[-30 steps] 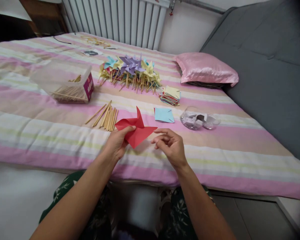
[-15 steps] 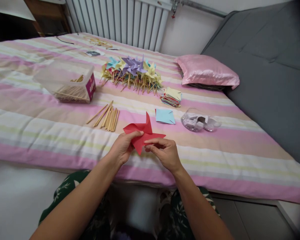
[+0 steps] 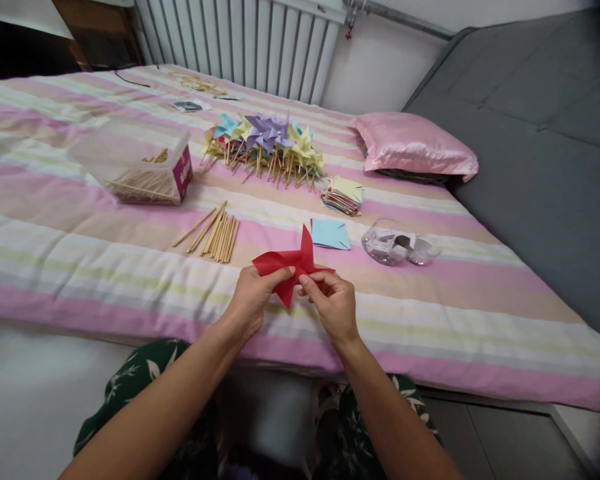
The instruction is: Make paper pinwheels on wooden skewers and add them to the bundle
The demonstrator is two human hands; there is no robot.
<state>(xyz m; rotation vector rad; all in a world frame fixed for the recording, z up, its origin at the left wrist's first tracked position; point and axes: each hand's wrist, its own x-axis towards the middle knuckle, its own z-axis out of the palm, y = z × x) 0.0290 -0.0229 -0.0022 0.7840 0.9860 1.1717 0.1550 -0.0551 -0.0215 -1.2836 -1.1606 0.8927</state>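
Observation:
A red paper pinwheel (image 3: 285, 263) is held above the front of the bed, its pointed blades spread outward. My left hand (image 3: 253, 293) pinches it from the left, with the thumb pressed near its centre. From the right, my right hand (image 3: 333, 303) grips the right side between thumb and fingers. The fingertips behind the paper are hidden. Beyond the pinwheel lies a light blue paper square (image 3: 331, 234) with slits at its corners. Several wooden sticks (image 3: 220, 237) rest to the left of my hands.
Finished pinwheels (image 3: 270, 143) are piled farther back. A clear tub (image 3: 140, 167) of sticks stands left. To the right are a stack of paper squares (image 3: 344, 195) and a clear plastic container (image 3: 397, 241) of small items. A pink pillow (image 3: 415, 143) lies behind them.
Both hands and the pinwheel have shifted slightly right. The right thumb has moved up onto the front of the paper near the centre, and the right fingers have gone behind it.

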